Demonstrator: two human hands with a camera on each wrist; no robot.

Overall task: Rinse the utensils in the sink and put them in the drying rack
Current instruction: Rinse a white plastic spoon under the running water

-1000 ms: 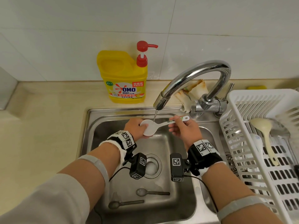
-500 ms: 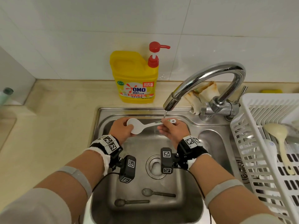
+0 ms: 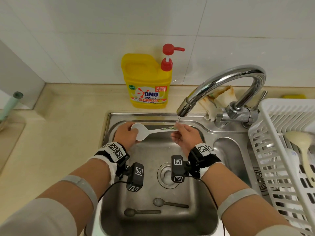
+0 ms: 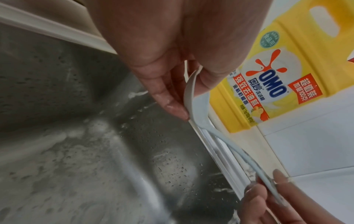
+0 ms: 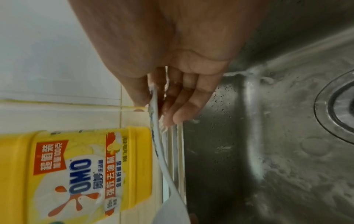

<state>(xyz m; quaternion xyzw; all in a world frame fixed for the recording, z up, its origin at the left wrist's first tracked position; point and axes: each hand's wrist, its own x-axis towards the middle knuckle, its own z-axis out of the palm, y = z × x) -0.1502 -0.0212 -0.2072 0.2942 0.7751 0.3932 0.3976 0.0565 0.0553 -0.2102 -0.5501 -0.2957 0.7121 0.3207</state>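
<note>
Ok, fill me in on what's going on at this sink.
A person is rinsing a white ladle under the tap. The left hand grips its bowl, the right hand pinches the handle end, where the thin stream lands. Two metal spoons lie on the sink floor. The drying rack on the right already holds a cream ladle.

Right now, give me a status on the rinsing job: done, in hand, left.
Done: a cream ladle already lies in the drying rack. In hand: the left hand holds the bowl of the white spoon and the right hand its handle, under the tap's thin stream. Left: two metal spoons on the sink floor.
</note>
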